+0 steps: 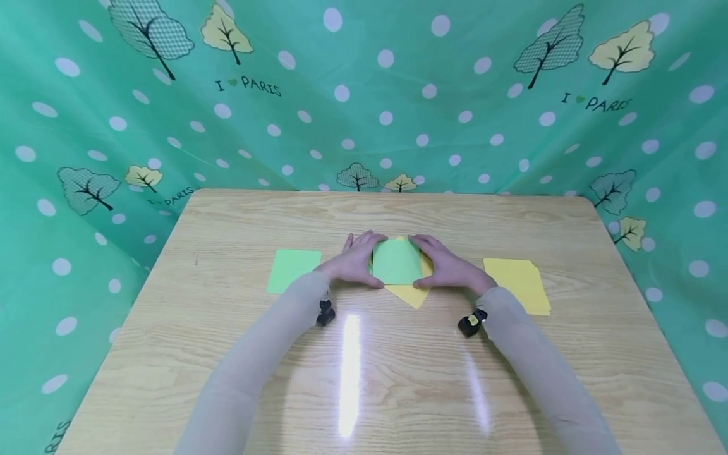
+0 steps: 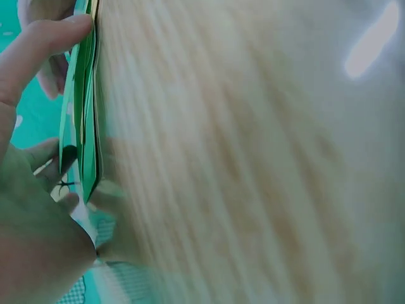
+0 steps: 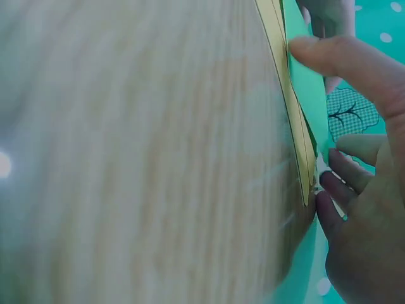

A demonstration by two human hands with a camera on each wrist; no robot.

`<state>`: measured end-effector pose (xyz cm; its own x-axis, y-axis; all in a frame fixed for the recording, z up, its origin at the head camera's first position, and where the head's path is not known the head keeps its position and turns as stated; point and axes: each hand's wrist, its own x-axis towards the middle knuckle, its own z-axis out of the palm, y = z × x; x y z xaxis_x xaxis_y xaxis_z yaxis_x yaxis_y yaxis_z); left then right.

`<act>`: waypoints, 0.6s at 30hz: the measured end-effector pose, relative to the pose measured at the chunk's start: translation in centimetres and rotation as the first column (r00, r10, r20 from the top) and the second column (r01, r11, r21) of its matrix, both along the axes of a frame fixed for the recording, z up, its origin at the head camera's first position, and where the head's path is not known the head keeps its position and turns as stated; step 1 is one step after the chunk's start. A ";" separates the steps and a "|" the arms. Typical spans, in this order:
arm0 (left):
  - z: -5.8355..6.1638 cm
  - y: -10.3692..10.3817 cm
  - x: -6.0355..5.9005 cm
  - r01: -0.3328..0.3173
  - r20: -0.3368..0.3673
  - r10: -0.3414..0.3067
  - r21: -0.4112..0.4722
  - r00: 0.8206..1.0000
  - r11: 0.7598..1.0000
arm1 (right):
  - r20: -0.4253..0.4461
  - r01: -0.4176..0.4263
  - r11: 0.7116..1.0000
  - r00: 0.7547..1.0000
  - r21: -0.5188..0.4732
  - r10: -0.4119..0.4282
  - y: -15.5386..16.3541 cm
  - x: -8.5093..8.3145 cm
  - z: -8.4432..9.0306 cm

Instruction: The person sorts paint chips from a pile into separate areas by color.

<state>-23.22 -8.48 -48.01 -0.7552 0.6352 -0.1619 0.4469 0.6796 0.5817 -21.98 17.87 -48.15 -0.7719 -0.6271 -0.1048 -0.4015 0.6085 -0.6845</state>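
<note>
A green paper [image 1: 396, 261] lies on a yellow paper [image 1: 411, 294] at the middle of the wooden table [image 1: 364, 379]; a yellow corner sticks out toward me. My left hand [image 1: 356, 259] holds the green paper's left side, with fingers at the far edge and thumb at the near edge. My right hand [image 1: 448, 266] holds its right side the same way. In the left wrist view my thumb [image 2: 44, 38] presses the green paper [image 2: 79, 126]. The right wrist view shows my thumb [image 3: 342, 57] on the green paper [image 3: 309, 88] above the yellow paper [image 3: 292, 126], fingers curled at its edge.
A green sheet [image 1: 292, 269] lies on the table to the left of my hands. To their right is a small stack of yellow sheets [image 1: 516, 284]. A green dotted cloth [image 1: 364, 95] with trees hangs behind and beside the table.
</note>
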 end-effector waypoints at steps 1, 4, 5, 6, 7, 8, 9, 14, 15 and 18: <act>0.0 -0.1 -0.1 0.003 0.003 -0.003 0.007 1.000 1.000 | 0.002 0.007 1.000 1.000 0.001 -0.007 0.0 0.0 -0.1; -0.1 -0.2 -0.1 0.016 -0.002 -0.016 0.029 1.000 0.999 | -0.010 0.015 1.000 1.000 0.012 -0.015 0.0 0.1 -0.1; 0.0 -0.2 -0.1 0.018 -0.003 -0.018 0.035 1.000 0.999 | -0.016 0.018 1.000 1.000 0.018 -0.017 -0.1 0.1 -0.1; 0.0 -0.2 -0.1 0.020 -0.004 -0.020 0.046 1.000 0.999 | -0.022 0.022 0.999 1.000 0.024 -0.021 -0.1 0.1 -0.1; 0.0 -0.3 -0.1 0.021 -0.005 -0.021 0.059 1.000 0.998 | -0.024 0.024 1.000 0.999 0.020 -0.023 -0.1 0.1 -0.1; 0.0 -0.3 -0.1 0.022 -0.006 -0.022 0.071 1.000 0.997 | -0.029 0.024 1.000 0.999 0.017 -0.024 -0.1 0.2 -0.1; 0.0 -0.3 -0.1 0.023 -0.004 -0.023 0.085 1.000 0.996 | -0.027 0.028 1.000 0.999 0.009 -0.028 -0.2 0.2 -0.2; 0.0 -0.4 0.0 0.028 0.012 -0.030 0.142 0.999 0.989 | 0.007 0.045 0.998 0.999 -0.050 -0.045 -0.1 0.4 -0.1; -0.1 -0.4 0.0 0.027 0.017 -0.030 0.153 0.999 0.988 | 0.015 0.048 0.997 0.999 -0.066 -0.047 -0.1 0.4 0.0; 0.0 -0.6 0.2 0.011 0.031 -0.017 0.182 0.999 0.983 | 0.031 0.053 0.993 0.998 -0.103 -0.050 0.0 0.6 0.1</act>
